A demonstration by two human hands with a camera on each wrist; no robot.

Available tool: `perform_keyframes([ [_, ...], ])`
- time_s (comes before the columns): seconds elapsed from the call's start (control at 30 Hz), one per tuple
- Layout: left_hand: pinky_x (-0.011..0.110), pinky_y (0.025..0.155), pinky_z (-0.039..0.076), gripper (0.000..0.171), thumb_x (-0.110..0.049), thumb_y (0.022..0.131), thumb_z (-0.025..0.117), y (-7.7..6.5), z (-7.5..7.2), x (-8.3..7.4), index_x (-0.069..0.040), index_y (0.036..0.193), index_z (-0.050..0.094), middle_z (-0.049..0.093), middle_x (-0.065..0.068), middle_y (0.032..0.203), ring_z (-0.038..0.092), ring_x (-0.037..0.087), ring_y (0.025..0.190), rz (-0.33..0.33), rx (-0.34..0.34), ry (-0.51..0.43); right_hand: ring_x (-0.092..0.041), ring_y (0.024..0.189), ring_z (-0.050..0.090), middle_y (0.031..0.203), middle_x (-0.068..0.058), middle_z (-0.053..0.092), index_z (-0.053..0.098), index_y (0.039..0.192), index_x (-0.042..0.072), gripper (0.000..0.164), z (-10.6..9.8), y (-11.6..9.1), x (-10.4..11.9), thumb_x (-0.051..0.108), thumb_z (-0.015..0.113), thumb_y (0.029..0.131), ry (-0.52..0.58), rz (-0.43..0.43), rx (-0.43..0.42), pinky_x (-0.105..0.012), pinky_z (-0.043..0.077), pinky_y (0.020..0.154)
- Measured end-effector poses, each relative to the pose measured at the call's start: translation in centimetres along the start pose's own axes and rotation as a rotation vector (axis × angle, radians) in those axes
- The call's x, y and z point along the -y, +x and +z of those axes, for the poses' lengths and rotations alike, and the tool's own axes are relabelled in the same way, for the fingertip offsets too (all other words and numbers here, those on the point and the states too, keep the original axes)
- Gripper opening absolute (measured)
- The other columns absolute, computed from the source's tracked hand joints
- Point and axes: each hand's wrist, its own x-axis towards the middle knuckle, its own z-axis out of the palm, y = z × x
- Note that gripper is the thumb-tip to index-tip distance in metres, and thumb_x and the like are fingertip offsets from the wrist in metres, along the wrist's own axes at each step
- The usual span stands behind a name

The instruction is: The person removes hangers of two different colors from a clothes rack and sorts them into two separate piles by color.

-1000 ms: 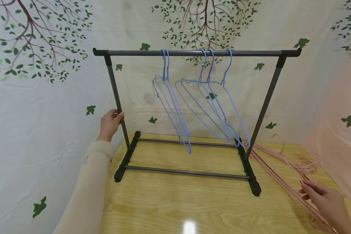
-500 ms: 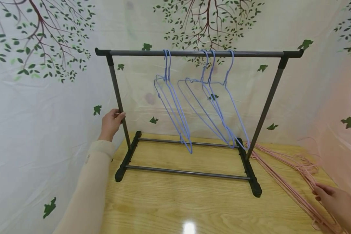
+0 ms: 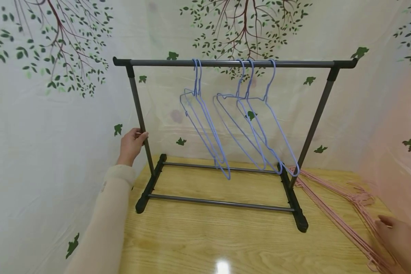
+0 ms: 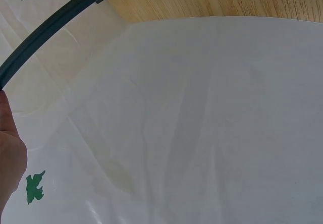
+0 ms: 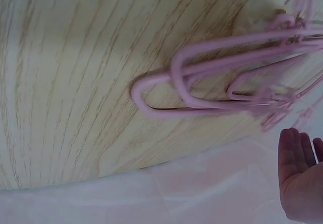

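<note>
My left hand (image 3: 131,145) grips the left upright of a dark metal clothes rack (image 3: 226,63), its thumb across the post. In the left wrist view only part of this hand (image 4: 9,153) shows at the left edge. Several blue hangers (image 3: 257,123) hang by their hooks from the rack's top bar. A pile of pink hangers (image 3: 342,228) lies on the right part of the table. Beside that pile is my right hand (image 3: 400,241), fingers extended. The right wrist view shows the fingertips of this hand (image 5: 303,178) near the pink hangers (image 5: 202,103), holding none.
The rack's feet (image 3: 301,222) and lower crossbar (image 3: 222,203) stand on a wood-grain table (image 3: 205,236). A pale cloth (image 3: 72,144) printed with branches and leaves rises behind and at both sides. The pink hangers reach close to the rack's right foot.
My right hand has moved right and let go of the pink hanger it was pinching, which now lies with the pile. The blue hangers have swung slightly; my left hand keeps its grip.
</note>
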Motion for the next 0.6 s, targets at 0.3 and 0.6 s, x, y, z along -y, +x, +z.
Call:
perform_keyframes([
  [0.3,0.047,0.094,0.048,0.040,-0.032,0.104,0.052,0.0,0.0,-0.2,0.000,0.128,0.056,0.063,0.022,0.122,0.062,0.036,0.107,0.008,-0.002,-0.014,-0.058,0.098,0.054,0.121,-0.041,0.052,0.047,0.126,-0.019,0.059,-0.5,0.1,1.1,0.036,0.046,0.104,0.016,0.043,-0.062,-0.061,0.047,0.074],
  [0.6,0.046,0.093,0.049,0.043,-0.036,0.104,0.051,0.1,0.1,0.0,-0.001,0.128,0.056,0.063,0.021,0.122,0.062,0.036,0.106,0.014,-0.009,0.000,-0.053,0.082,0.058,0.121,-0.042,0.050,0.050,0.125,-0.016,0.057,-2.0,0.0,3.2,0.038,0.046,0.104,0.004,-0.074,-0.140,-0.048,0.048,0.059],
])
